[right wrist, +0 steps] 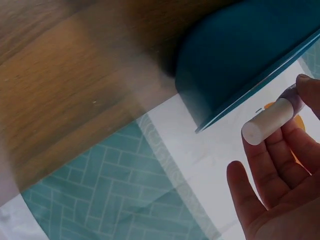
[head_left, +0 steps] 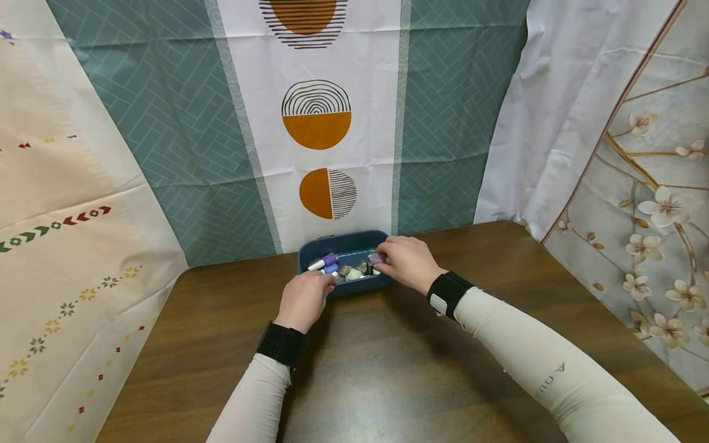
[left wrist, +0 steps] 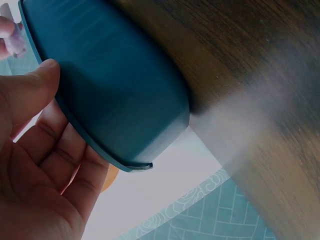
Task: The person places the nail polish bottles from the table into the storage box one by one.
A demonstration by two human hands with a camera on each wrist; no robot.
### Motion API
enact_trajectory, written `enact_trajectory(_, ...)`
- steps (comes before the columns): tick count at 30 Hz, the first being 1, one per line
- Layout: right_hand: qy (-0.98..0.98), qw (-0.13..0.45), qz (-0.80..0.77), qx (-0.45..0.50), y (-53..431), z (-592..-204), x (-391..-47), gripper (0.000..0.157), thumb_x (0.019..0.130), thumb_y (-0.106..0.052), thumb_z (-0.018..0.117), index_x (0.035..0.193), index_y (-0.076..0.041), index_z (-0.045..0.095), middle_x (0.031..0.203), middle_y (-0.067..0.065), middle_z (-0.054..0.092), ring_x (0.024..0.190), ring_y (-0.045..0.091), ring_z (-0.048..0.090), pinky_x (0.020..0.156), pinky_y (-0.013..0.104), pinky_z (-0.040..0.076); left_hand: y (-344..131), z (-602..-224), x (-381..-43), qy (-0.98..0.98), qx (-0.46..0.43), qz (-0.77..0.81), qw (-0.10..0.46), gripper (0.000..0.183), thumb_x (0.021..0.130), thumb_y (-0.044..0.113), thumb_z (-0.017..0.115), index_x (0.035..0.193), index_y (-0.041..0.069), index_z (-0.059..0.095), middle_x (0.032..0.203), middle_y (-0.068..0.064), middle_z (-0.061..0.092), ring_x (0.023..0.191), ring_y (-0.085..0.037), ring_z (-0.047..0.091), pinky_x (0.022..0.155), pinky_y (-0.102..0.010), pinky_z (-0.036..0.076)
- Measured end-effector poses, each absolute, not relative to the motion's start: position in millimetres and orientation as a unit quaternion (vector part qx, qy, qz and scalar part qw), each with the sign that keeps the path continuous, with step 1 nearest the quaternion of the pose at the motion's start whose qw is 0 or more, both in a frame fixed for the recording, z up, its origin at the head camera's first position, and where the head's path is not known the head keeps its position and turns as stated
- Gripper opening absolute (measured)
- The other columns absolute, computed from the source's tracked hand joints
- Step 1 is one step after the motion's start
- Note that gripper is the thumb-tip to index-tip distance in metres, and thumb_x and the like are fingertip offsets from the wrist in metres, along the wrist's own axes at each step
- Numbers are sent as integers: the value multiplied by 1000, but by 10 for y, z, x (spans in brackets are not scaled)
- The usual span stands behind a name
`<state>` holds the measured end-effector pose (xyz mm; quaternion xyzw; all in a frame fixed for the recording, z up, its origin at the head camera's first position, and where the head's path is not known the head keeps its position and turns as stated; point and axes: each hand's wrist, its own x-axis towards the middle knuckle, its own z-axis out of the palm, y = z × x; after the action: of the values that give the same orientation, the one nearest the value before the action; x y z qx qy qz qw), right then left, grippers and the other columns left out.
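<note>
A dark blue plastic bin (head_left: 354, 241) stands at the back of the table, holding several small bottles and pale lumpy pieces. My left hand (head_left: 304, 301) grips its front left rim, the thumb (left wrist: 45, 75) against the outer wall (left wrist: 115, 85) and the other fingers behind the rim. Over the bin's right end, my right hand (head_left: 412, 261) pinches a small purple nail polish bottle (head_left: 377, 258) with a long white cap (right wrist: 267, 122). Inside the bin, a purple bottle with a white cap (head_left: 323, 263) lies at the left, beside a blue bottle (head_left: 330, 269).
The brown wooden table (head_left: 354, 369) spreads in front of the bin and to both sides. Behind it hangs a green and white curtain (head_left: 460, 123) with orange circles. A cream cloth (head_left: 83, 246) borders the left, and a flowered cloth (head_left: 653, 258) the right.
</note>
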<state>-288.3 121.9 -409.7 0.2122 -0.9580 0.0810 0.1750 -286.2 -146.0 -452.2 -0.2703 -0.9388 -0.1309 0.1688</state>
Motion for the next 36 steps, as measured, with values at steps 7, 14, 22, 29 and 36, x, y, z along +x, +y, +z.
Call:
enact_trajectory(7, -968, 152, 61, 191, 1054, -4127, -3001, 21, 100, -33, 85, 104, -13, 83, 95, 1, 74, 86, 22, 68, 82, 43, 60, -1462, -4504, -2852, -939, -271, -127, 169, 6, 99, 12, 85, 105, 13, 86, 96, -6, 80, 86, -25, 73, 85, -44, 64)
enact_trajectory(14, -974, 133, 51, 177, 963, -4157, -3102, 24, 102, -35, 83, 105, -11, 83, 93, 3, 74, 84, 24, 69, 78, 43, 59, -1453, -4502, -2865, -941, -269, -124, 162, 6, 99, 13, 85, 105, 13, 86, 95, -5, 79, 85, -24, 72, 84, -44, 63)
enact_trajectory(22, -978, 118, 39, 166, 924, -4225, -3190, 26, 101, -37, 83, 101, -11, 81, 89, 2, 71, 84, 23, 68, 76, 43, 57, -1453, -4503, -2868, -944, -263, -123, 155, 6, 100, 14, 84, 106, 14, 86, 96, -5, 79, 85, -24, 72, 84, -44, 63)
enact_trajectory(29, -982, 100, 37, 156, 902, -4255, -3231, 28, 101, -39, 83, 100, -11, 83, 87, 3, 72, 84, 24, 67, 74, 43, 56, -1454, -4506, -2874, -942, -266, -123, 163, 5, 100, 14, 84, 104, 14, 86, 95, -5, 79, 85, -25, 73, 82, -44, 63)
enact_trajectory(36, -983, 86, 40, 155, 873, -4247, -3251, 27, 102, -37, 83, 95, -11, 84, 81, 2, 72, 80, 24, 66, 74, 44, 56, -1457, -4518, -2879, -942, -266, -125, 165, 5, 99, 14, 85, 105, 14, 86, 95, -5, 80, 85, -24, 73, 84, -43, 63)
